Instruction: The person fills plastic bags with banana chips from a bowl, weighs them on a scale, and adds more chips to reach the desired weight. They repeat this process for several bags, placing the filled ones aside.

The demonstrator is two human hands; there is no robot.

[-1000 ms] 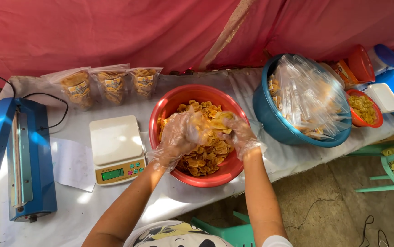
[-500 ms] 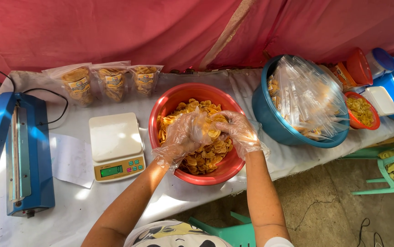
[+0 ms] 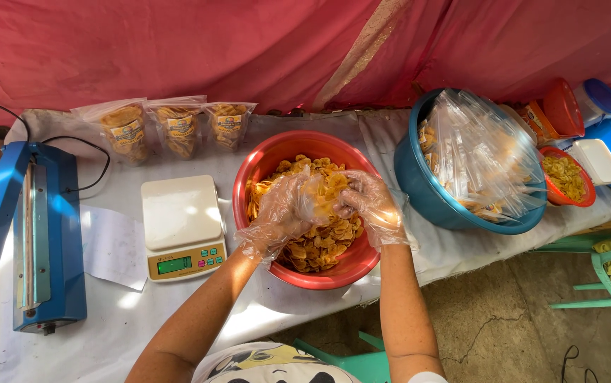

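A red bowl [image 3: 271, 150] full of yellow banana chips [image 3: 317, 242] stands in the middle of the white-covered table. Both my hands wear loose clear plastic gloves and hover over the chips. My left hand [image 3: 281, 213] holds a clear plastic pouch [image 3: 317, 193] by its mouth. My right hand [image 3: 371, 202], fingers curled around a few chips, touches the pouch's opening from the right.
A white digital scale [image 3: 180, 225] sits left of the bowl, a blue heat sealer [image 3: 36, 237] further left. Three filled chip pouches [image 3: 171, 128] lean at the back. A blue bowl [image 3: 419, 186] holds empty pouches; smaller tubs [image 3: 568, 177] stand at the right. Green stool [image 3: 607, 273] below.
My hands have drawn closer together over the bowl, and the pouch between them has risen slightly. The scale and sealer stay put.
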